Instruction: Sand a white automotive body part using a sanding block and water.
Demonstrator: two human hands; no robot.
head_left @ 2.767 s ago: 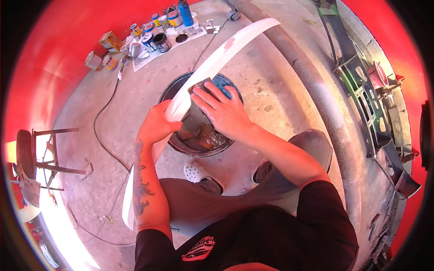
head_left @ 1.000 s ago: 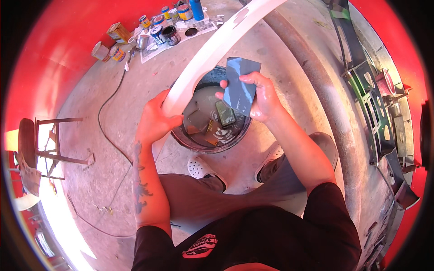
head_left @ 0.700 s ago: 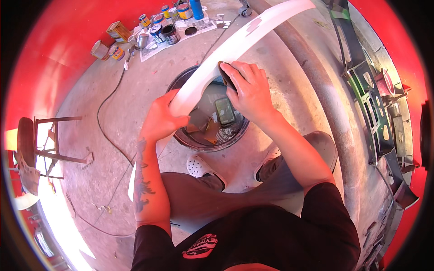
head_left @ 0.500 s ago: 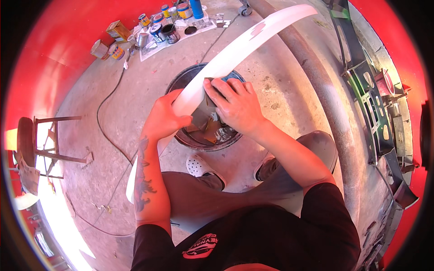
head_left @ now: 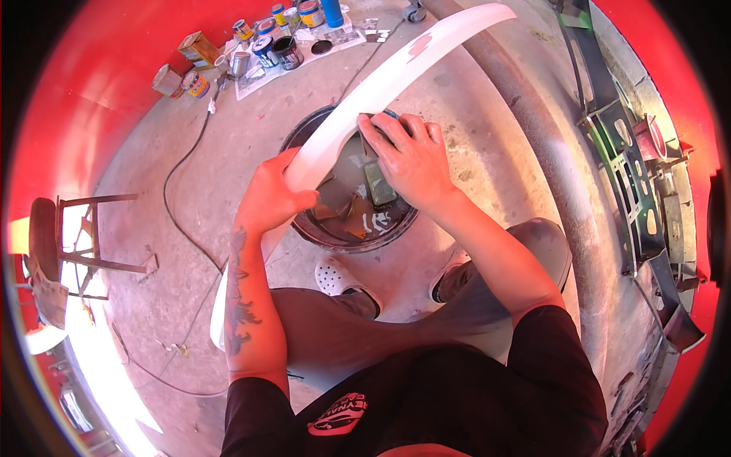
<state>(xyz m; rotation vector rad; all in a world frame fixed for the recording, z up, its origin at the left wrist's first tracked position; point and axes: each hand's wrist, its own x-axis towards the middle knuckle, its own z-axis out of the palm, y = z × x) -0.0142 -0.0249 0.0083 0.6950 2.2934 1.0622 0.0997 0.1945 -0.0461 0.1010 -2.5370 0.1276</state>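
Observation:
A long, curved white panel (head_left: pixel 381 84) with reddish patches near its far end slants over the bucket from lower left to upper right. My left hand (head_left: pixel 272 194) is closed around its lower part, thumb on the near edge. My right hand (head_left: pixel 415 156) bends its fingers at the panel's near edge, pressing a dark piece of what looks like sandpaper (head_left: pixel 367 137), mostly hidden under the fingers. Below, a black bucket (head_left: pixel 335 245) holds murky water with a greenish-grey block (head_left: pixel 379 185) and brownish scraps (head_left: pixel 355 223) in it.
Paint cans (head_left: pixel 288 52) and a blue bottle (head_left: pixel 332 13) stand on paper at the far left. A hose (head_left: pixel 169 190) crosses the floor near a stool (head_left: pixel 91 232). At right lie a thick rusty pipe (head_left: pixel 560 167) and a dark, green-marked car part (head_left: pixel 620 164).
My right hand has moved up and slightly right along the panel's edge, uncovering the block in the bucket. The panel has shifted slightly left with my left hand still on it.

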